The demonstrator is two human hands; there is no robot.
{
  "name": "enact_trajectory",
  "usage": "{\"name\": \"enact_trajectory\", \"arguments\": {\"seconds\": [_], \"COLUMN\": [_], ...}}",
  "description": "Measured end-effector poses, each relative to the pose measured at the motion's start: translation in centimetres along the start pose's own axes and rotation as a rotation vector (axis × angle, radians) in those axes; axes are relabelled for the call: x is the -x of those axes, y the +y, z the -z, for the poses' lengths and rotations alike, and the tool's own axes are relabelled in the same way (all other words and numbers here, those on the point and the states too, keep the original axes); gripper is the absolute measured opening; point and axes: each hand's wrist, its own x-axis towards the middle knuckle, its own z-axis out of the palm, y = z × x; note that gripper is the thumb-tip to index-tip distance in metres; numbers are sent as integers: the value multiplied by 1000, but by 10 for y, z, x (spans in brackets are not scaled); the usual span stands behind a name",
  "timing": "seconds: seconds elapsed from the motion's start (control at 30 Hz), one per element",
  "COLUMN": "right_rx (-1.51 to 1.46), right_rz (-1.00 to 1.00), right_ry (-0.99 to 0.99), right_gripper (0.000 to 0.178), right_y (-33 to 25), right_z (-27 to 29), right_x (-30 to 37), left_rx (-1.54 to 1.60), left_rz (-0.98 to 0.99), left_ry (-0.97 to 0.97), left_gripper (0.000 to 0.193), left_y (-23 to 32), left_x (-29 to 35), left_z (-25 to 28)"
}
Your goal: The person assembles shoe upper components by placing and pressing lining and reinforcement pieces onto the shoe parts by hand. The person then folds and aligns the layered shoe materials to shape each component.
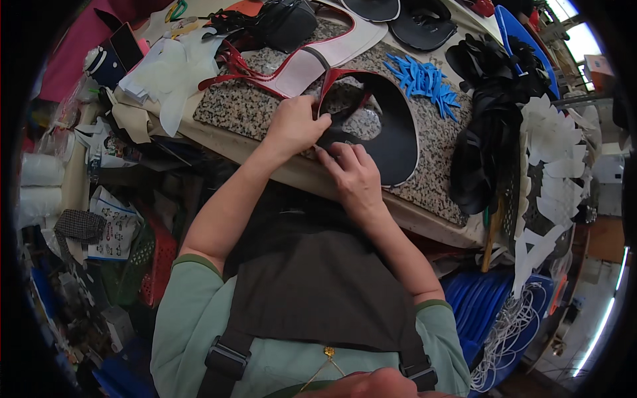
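While our L hand [292, 128] holds the black visor [396, 136], our R hand [360, 184] pinches its near edge w/ narrow fingers [345, 158], over table [438, 180].

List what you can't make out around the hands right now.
Head view:
- Exact contact under the right hand: covered by its own curled knuckles.
- Underside of the black curved piece: faces the speckled slab.
- Number of blue strips: they overlap.
- White-edged black piece: cut by the upper edge.
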Motion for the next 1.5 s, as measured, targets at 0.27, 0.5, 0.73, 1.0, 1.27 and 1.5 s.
{"name": "enact_trajectory", "arguments": {"seconds": [0.27, 0.5, 0.73, 1.0, 1.27, 1.5], "right_rx": [109, 98, 182, -41, -82, 54], "right_rz": [-93, -147, -274, -164, -232, -128], "right_ry": [-110, -160, -224, -147, -97, -202], "right_gripper": [46, 47, 48, 48, 48, 49], "right_y": [-16, -25, -42, -34, -24, -23], "right_z": [-5, -4, -3, -1, 24, 32], "right_x": [3, -5, -9, 5, 36, 38], "left_rx": [453, 261, -10, -96, 254, 474], "left_rz": [26, -50, -139, -251, -169, -197], "left_ry": [-222, -209, -289, -288, -507, -737], "left_gripper": [38, 33, 31, 26, 45, 48], "left_y": [-13, -13, 47, 41, 30, 20], "left_x": [-10, -23, -26, -32, -26, -36], "left_z": [5, -3, 9, 10, 11, -6]}}
